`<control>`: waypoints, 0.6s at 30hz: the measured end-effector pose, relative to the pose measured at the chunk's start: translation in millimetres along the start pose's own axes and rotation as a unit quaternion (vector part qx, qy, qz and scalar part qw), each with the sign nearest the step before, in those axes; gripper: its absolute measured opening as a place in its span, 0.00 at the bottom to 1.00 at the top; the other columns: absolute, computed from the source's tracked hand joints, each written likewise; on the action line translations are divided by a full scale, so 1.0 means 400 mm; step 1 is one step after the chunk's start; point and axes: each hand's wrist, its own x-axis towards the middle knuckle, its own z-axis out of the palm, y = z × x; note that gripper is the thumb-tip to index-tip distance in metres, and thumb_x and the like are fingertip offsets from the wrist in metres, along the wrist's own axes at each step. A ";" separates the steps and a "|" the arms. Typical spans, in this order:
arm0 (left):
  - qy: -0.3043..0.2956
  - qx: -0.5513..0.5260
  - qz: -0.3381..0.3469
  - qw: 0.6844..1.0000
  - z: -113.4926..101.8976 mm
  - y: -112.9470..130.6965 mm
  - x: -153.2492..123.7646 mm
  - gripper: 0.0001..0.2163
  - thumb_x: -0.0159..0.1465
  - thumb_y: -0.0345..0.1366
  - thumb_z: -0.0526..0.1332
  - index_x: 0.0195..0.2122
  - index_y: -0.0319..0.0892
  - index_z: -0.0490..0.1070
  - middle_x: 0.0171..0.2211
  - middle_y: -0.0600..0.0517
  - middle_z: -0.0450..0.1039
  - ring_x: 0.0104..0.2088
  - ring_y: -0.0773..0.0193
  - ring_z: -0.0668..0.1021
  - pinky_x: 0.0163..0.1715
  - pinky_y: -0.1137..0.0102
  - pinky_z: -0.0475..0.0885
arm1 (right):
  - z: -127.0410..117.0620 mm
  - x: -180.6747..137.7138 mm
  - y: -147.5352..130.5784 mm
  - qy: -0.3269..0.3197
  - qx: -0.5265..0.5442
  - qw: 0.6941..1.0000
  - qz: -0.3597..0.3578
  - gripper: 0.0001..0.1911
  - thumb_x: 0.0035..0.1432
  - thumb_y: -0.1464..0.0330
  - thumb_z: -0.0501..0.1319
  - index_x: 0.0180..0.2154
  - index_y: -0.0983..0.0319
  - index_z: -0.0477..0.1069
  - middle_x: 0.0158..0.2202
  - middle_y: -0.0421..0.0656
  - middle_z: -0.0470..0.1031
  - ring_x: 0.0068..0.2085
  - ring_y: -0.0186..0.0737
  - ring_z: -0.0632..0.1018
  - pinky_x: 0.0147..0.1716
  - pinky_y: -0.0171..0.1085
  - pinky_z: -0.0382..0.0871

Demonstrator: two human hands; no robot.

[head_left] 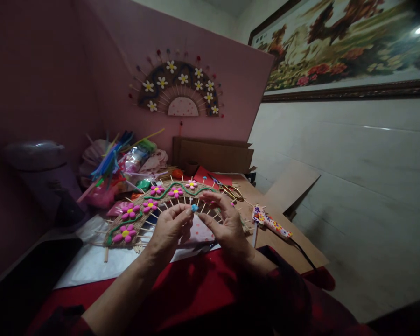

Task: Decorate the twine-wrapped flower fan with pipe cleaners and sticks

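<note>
My left hand [170, 227] pinches a small blue clay ball [194, 207] between thumb and fingertips. My right hand [226, 219] is curled just to its right, fingers bent over the sticks of a half-round woven fan [140, 223]. The fan lies flat in front of me and carries pink clay flowers [130, 211] and a green clay vine [168, 190]. What the right fingers grip, if anything, is too small to make out.
A finished fan with white flowers [180, 88] hangs on the pink board. Bags of coloured sticks [115, 161] sit at back left, with cardboard [213, 156], scissors [227, 189], a spotted glue gun [271, 222] and a dark phone [28, 270].
</note>
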 end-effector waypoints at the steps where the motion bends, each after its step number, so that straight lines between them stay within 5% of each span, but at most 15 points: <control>1: 0.006 0.004 0.009 1.000 -0.001 0.001 0.001 0.14 0.48 0.42 0.67 0.27 0.38 0.66 0.15 0.61 0.58 0.13 0.79 0.56 0.11 0.80 0.50 | -0.007 0.005 0.001 0.008 -0.006 1.000 0.004 0.18 0.54 0.71 0.60 0.48 0.58 0.64 0.47 0.44 0.70 0.48 0.40 0.71 0.47 0.42 0.66; 5: 0.026 0.041 0.052 0.997 -0.004 0.002 0.006 0.13 0.50 0.42 0.66 0.25 0.39 0.64 0.15 0.60 0.58 0.13 0.78 0.57 0.11 0.80 0.52 | -0.036 0.044 0.012 0.025 -0.034 0.999 0.029 0.12 0.56 0.68 0.59 0.44 0.60 0.67 0.42 0.45 0.73 0.43 0.39 0.74 0.41 0.40 0.68; 10: 0.059 0.106 0.080 0.989 -0.015 -0.005 0.017 0.13 0.51 0.44 0.65 0.26 0.39 0.65 0.16 0.59 0.60 0.15 0.75 0.60 0.12 0.78 0.54 | -0.048 0.100 0.045 -0.068 -0.067 0.993 0.067 0.07 0.54 0.67 0.59 0.34 0.63 0.72 0.34 0.44 0.75 0.35 0.37 0.75 0.33 0.36 0.68; 13: 0.055 0.186 0.132 0.972 -0.024 0.010 0.035 0.11 0.52 0.41 0.64 0.25 0.40 0.66 0.17 0.58 0.60 0.16 0.74 0.61 0.16 0.77 0.55 | -0.043 0.113 0.077 -0.071 -0.098 0.991 0.058 0.06 0.54 0.69 0.59 0.31 0.64 0.73 0.30 0.43 0.75 0.33 0.37 0.74 0.33 0.36 0.68; 15: 0.050 0.281 0.190 0.939 -0.028 0.035 0.059 0.07 0.54 0.38 0.62 0.25 0.40 0.67 0.18 0.57 0.61 0.18 0.72 0.61 0.19 0.76 0.56 | -0.040 0.109 0.099 -0.052 -0.126 0.990 0.024 0.05 0.54 0.70 0.59 0.30 0.63 0.72 0.30 0.42 0.75 0.34 0.37 0.74 0.34 0.37 0.67; 18: 0.051 0.487 0.266 0.830 -0.028 0.090 0.117 0.04 0.56 0.34 0.58 0.25 0.41 0.67 0.20 0.55 0.64 0.22 0.67 0.64 0.23 0.73 0.57 | -0.039 0.091 0.128 -0.034 -0.143 0.989 -0.025 0.05 0.56 0.71 0.58 0.32 0.61 0.72 0.33 0.43 0.75 0.37 0.39 0.73 0.37 0.39 0.66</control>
